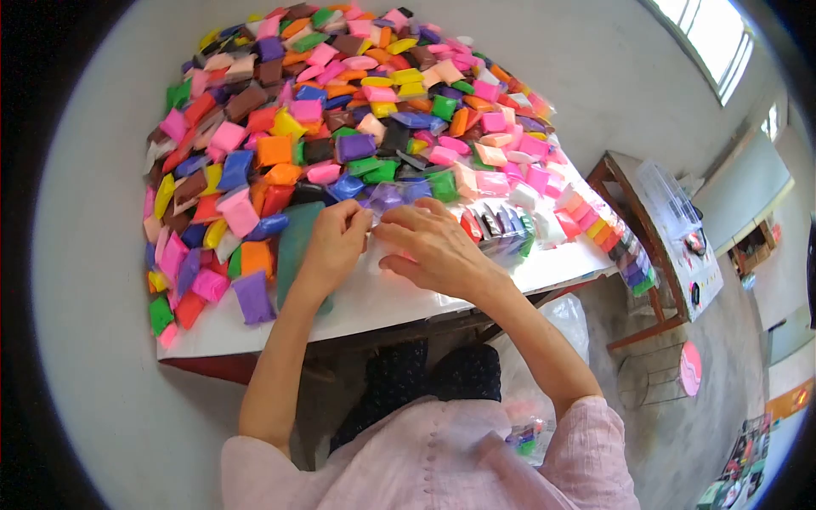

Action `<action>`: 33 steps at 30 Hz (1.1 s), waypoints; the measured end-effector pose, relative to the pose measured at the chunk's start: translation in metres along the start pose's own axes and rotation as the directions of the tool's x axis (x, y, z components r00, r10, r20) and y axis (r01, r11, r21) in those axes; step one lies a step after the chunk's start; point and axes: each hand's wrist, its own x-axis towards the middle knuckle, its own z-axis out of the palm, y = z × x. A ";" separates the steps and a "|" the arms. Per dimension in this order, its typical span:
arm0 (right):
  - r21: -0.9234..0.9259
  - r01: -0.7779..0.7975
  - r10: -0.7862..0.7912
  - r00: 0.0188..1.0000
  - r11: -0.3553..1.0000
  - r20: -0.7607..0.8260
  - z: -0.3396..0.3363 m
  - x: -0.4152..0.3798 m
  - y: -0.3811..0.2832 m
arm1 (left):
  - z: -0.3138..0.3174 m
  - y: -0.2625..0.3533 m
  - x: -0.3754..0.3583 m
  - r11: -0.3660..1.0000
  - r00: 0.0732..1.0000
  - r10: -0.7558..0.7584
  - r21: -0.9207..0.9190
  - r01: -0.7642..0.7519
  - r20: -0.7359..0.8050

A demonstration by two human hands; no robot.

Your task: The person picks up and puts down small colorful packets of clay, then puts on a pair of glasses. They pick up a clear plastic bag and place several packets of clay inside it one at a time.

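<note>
My left hand (334, 245) is closed, thumb and fingers pinched at the edge of a clear plastic bag (391, 195). Purple shows through the plastic. Close beside it, my right hand (442, 248) curls over the same bag, back of the hand up, its fingertips partly hidden. Something reddish glints under the right palm, too covered to name. A flat teal-green pad (297, 246) lies under and left of my left wrist. Just right of my right hand, a clear pack holds a row of red, black, blue and green packets (501, 228).
A large heap of small, soft, coloured packets (280, 149) covers the back and left of the white table (357, 310). Filled multicolour packs (608, 234) line its right end. Further right stand a wooden side table (671, 255) with a clear container and a pink-topped stool (690, 369).
</note>
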 end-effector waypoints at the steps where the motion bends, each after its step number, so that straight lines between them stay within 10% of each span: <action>1: 0.012 -0.014 0.014 1.000 1.000 0.008 -0.002 0.001 -0.001 | -0.003 0.002 -0.001 0.999 1.000 -0.009 0.031 0.009 -0.003; 8: 0.014 -0.022 0.025 0.958 1.000 -0.285 -0.038 -0.031 -0.019 | 0.006 0.028 -0.024 0.971 0.940 0.196 0.192 -0.145 -0.280; 15: 0.239 -0.501 0.553 0.709 0.831 -0.437 -0.083 -0.134 0.040 | 0.016 0.061 -0.032 0.729 0.830 0.557 0.463 -0.505 0.027; 24: 0.151 -0.584 0.595 0.722 0.798 -0.352 -0.040 -0.157 0.069 | 0.062 0.039 -0.016 0.606 0.802 0.487 0.528 -0.595 0.346; 33: 0.207 -0.528 0.562 0.712 0.824 -0.421 -0.059 -0.148 0.060 | 0.055 0.051 -0.017 0.650 0.822 0.474 0.503 -0.569 0.317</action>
